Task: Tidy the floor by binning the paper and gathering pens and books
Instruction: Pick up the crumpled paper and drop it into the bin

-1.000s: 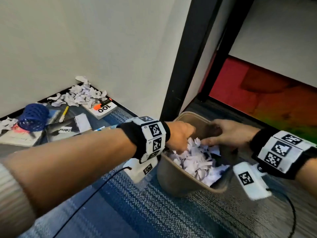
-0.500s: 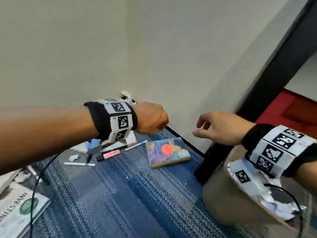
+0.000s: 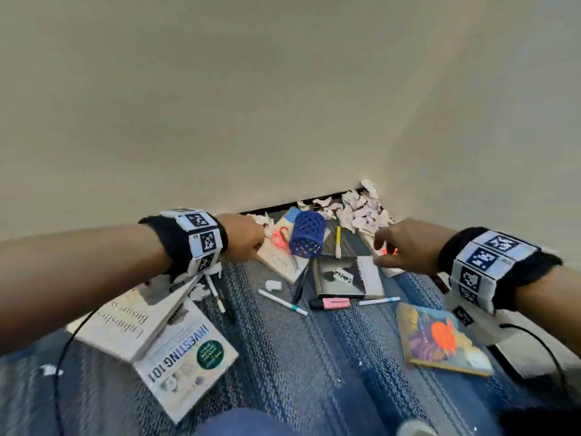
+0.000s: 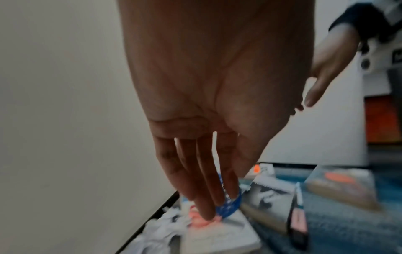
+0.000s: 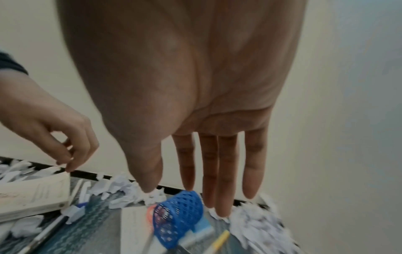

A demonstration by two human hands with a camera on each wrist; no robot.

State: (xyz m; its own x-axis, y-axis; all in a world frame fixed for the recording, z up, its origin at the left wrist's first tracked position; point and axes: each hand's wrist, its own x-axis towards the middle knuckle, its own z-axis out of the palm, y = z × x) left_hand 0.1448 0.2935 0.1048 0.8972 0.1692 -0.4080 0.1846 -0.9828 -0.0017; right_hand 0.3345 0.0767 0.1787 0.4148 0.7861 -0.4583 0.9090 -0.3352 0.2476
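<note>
Crumpled white paper [image 3: 361,212] is piled against the wall's skirting, and more paper [image 5: 256,225] shows under my right fingers. A blue mesh pen holder [image 3: 306,236] lies on its side on a white book [image 3: 276,256]. My left hand [image 3: 248,237] hovers just left of it, fingers relaxed and empty [image 4: 208,206]. My right hand [image 3: 386,247] hangs over the edge of the paper pile with straight fingers [image 5: 219,189], holding nothing. A white pen [image 3: 283,302], a pink highlighter [image 3: 330,303], another white pen [image 3: 379,300] and a yellow pen [image 3: 338,242] lie on the carpet.
A black-and-white book [image 3: 345,275] lies under my right hand, a colourful book [image 3: 440,338] at the right. The "Investing 101" book [image 3: 185,357] and a white book [image 3: 125,316] on it lie at the left. Blue striped carpet [image 3: 314,372] stretches towards me; the wall [image 3: 283,105] stands behind.
Both hands have left the paper-filled bin and swung left over the books and paper by the wall. The bin is out of view. Both hands are empty.
</note>
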